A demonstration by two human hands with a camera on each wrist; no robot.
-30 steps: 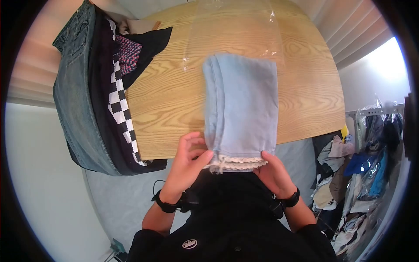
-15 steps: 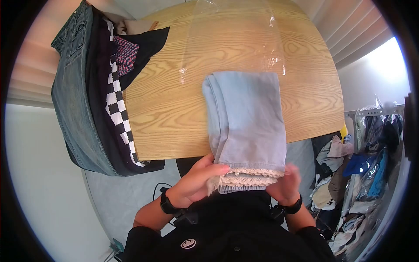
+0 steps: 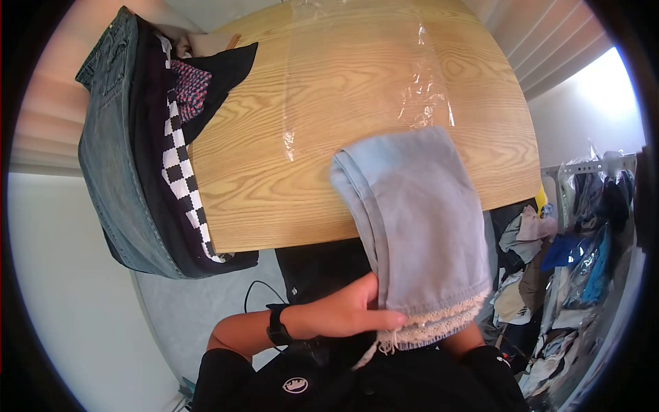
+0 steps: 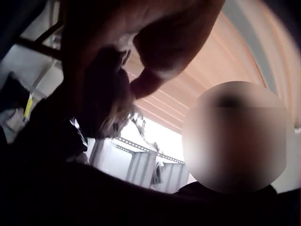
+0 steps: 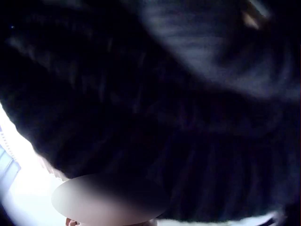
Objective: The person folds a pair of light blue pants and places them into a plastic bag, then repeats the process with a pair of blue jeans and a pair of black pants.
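In the head view a folded light-blue denim garment with cream lace trim and a dangling cord slants over the table's front edge. My left hand pinches its lower left corner near the lace, thumb on top and the other fingers underneath. Only the right forearm shows below the garment's lower edge; the right hand is hidden behind the cloth. Dark in the left wrist view, the left hand shows at the top. Dark gathered cloth fills most of the right wrist view.
A clear plastic bag lies flat on the wooden table. Along the left side hang jeans, dark clothes and a black-and-white checked piece. To the right stands a rack with bagged clothes, beside a pile of garments.
The garment has come toward the body and right, tilting as its lace end swings right. My left hand has followed it, and the right hand has gone from its right edge to behind it.
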